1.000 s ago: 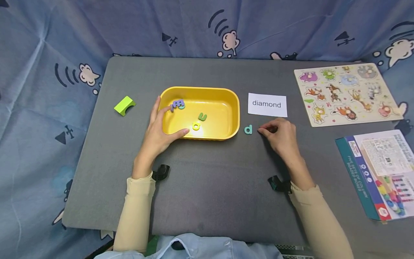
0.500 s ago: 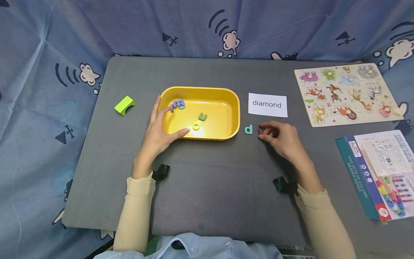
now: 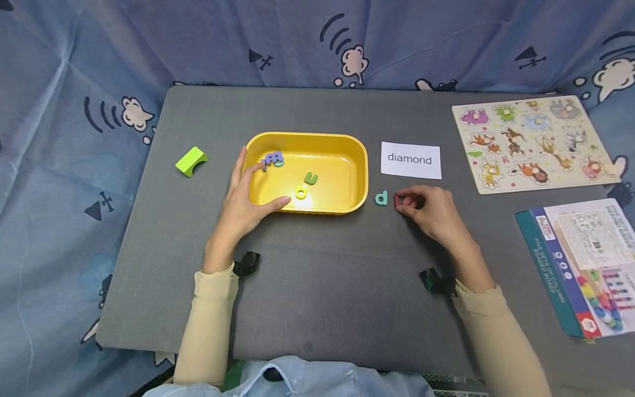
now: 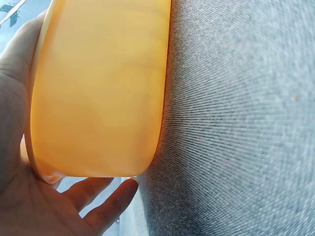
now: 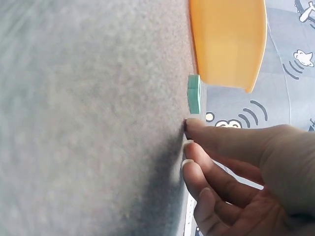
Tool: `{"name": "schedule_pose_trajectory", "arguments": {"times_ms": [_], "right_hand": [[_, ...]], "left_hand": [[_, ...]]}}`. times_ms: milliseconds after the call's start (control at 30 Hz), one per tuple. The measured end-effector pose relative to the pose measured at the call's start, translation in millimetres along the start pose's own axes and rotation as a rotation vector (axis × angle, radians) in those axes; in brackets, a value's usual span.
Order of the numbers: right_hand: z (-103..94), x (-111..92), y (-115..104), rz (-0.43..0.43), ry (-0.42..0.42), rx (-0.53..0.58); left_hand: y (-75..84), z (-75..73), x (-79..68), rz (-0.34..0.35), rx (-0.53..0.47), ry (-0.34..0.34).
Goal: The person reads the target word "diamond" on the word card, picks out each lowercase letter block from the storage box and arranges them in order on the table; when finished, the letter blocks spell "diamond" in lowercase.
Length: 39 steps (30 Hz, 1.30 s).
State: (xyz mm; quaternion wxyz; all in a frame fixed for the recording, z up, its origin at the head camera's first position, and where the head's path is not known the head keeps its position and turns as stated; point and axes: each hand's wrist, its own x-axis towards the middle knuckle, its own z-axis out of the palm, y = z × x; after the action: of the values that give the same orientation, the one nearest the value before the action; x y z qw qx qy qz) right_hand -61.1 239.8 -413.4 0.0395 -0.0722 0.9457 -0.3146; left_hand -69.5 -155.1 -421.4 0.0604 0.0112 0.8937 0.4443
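My left hand (image 3: 240, 193) grips the left end of a yellow plastic tray (image 3: 342, 144), thumb over its near rim and fingers round the end; the left wrist view shows the tray's side wall (image 4: 103, 88) close up. Inside lie a purple letter m (image 3: 274, 157) partly over a teal piece, a green letter (image 3: 311, 178) and a yellow ring-shaped letter (image 3: 301, 192). On the table, my right hand (image 3: 429, 207) pinches a small dark red letter (image 3: 398, 200), mostly covered by the fingertips. Just left of it lies a teal letter d (image 3: 381, 198), seen edge-on in the right wrist view.
A white card (image 3: 410, 160) printed "diamond" lies beyond the right hand. At the right are an animal puzzle board (image 3: 541, 118) and a boxed toy set (image 3: 575, 270). A lime-green arch block (image 3: 191, 161) sits at the left. A patterned blue curtain (image 3: 297, 44) hangs behind the grey table (image 3: 322, 286).
My right wrist has shifted to the right and the fingers have turned, bringing the red letter into sight beside the teal d. The left hand and tray stay put.
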Motion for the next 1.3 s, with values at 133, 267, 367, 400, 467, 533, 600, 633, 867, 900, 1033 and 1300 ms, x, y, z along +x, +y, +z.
{"name": "schedule_pose_trajectory", "arguments": {"times_ms": [133, 267, 367, 400, 467, 533, 600, 633, 867, 900, 1033, 1300], "right_hand": [[2.1, 3, -1, 0.011, 0.01, 0.015], [4.8, 5, -1, 0.013, 0.02, 0.021], [6.3, 6, -2, 0.019, 0.024, 0.012], [6.6, 6, -2, 0.022, 0.025, 0.007], [6.9, 6, -3, 0.029, 0.028, 0.001], [7.1, 5, -4, 0.032, 0.031, -0.005], [7.4, 5, -4, 0.033, 0.033, -0.007], [7.5, 5, -4, 0.032, 0.034, -0.008], [7.4, 4, -4, 0.035, 0.035, 0.0], [7.0, 3, -4, 0.038, 0.039, 0.004], [4.4, 3, -9, 0.047, 0.069, 0.018], [4.9, 5, -31, 0.008, 0.185, 0.09]], "left_hand": [[1.0, -0.2, -0.4, 0.001, -0.001, 0.001], [1.1, -0.2, -0.4, -0.001, -0.006, 0.004], [0.3, 0.0, -0.1, -0.001, -0.009, 0.005], [0.2, 0.0, -0.1, 0.0, -0.009, 0.006], [0.4, -0.1, -0.1, 0.001, -0.009, 0.005], [0.8, -0.3, -0.4, 0.002, -0.009, 0.004], [1.4, -0.4, -0.7, 0.0, -0.013, 0.004], [1.7, -0.4, -0.8, 0.0, -0.014, 0.004], [2.7, -0.8, -1.2, -0.003, -0.015, 0.004], [2.7, -0.9, -1.4, -0.003, -0.016, 0.003], [2.9, -0.9, -1.4, -0.003, -0.018, 0.002], [1.2, -1.1, -0.7, 0.002, -0.013, 0.001]]}}
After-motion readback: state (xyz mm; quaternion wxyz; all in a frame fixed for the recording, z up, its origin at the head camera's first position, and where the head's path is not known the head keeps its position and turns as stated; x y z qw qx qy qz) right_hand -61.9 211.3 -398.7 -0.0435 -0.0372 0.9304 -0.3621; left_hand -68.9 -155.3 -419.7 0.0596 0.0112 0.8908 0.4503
